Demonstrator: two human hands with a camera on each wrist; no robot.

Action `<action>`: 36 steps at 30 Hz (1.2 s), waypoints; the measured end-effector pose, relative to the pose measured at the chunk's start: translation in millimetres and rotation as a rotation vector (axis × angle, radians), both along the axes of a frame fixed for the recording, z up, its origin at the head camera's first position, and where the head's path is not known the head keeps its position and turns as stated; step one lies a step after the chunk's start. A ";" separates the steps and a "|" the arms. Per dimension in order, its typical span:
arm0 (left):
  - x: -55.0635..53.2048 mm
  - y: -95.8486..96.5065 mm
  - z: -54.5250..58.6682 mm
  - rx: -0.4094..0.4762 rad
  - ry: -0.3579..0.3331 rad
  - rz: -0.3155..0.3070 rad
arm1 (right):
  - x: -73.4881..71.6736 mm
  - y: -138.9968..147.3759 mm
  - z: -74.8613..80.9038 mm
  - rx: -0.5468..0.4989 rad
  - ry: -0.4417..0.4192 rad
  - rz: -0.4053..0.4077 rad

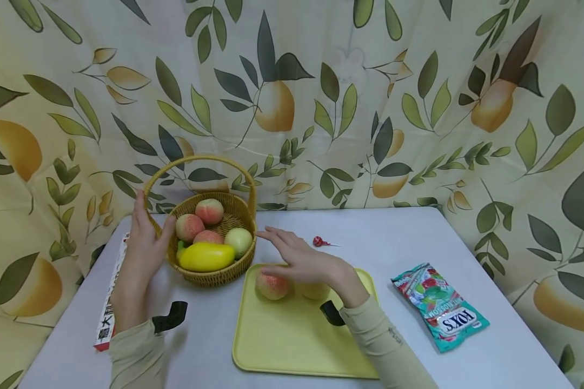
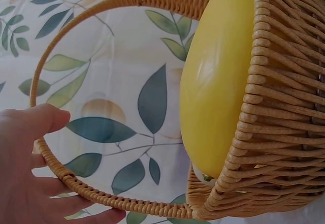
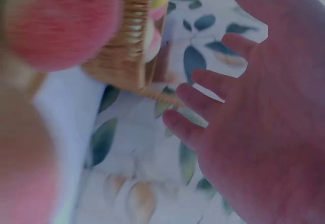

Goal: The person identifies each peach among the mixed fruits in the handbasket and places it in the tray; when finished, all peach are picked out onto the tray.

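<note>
A round woven basket [image 1: 214, 280] was seen near the back left of the white table [image 1: 197, 346], with its tall handle [image 1: 201, 158] standing up. The left hand [image 1: 148, 243] was held at the left side of the handle. Its fingers were kept nearly straight, and its thumb was spread away from them. How firmly the handle was touched could not be told.

The right hand [image 1: 306, 262] was held over the back of a yellow tray [image 1: 282, 346], with its fingertips close to the basket's right side. Its fingers were stretched out, a little apart, and nothing was gripped by them. Whether the basket was touched by them could not be told.

Three pink peaches [image 1: 210, 211], a pale green fruit [image 1: 238, 241] and a long yellow fruit [image 1: 207, 256] were held in the basket; the yellow one was laid across the front. On the tray, a round peach [image 1: 272, 286] and a pale yellow fruit [image 1: 315, 292] were partly hidden by the right hand. A red lollipop [image 1: 318, 241] was laid behind the tray, and a teal candy bag [image 1: 440, 308] was laid to its right. A long red and white box [image 1: 106, 319] was partly covered by the left arm.
</note>
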State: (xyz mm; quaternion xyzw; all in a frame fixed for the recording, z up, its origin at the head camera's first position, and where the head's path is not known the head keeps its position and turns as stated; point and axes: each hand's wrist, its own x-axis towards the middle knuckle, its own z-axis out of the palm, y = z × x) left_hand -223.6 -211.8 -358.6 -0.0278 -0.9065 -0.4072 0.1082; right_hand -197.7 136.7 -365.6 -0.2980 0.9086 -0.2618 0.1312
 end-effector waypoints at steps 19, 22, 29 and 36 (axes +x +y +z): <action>-6.4 -0.8 3.6 0.030 0.007 -0.008 | -115.7 -125.0 56.8 0.534 -0.032 0.218; -4.6 -1.1 1.2 0.027 -0.001 -0.007 | -128.3 -135.8 54.7 0.607 -0.053 0.223; -1.1 -0.9 -2.0 0.029 -0.014 -0.003 | -151.2 -143.2 43.3 0.673 -0.065 0.196; -0.2 -3.6 0.3 0.002 -0.025 -0.004 | -154.3 -141.7 35.9 0.668 -0.001 0.171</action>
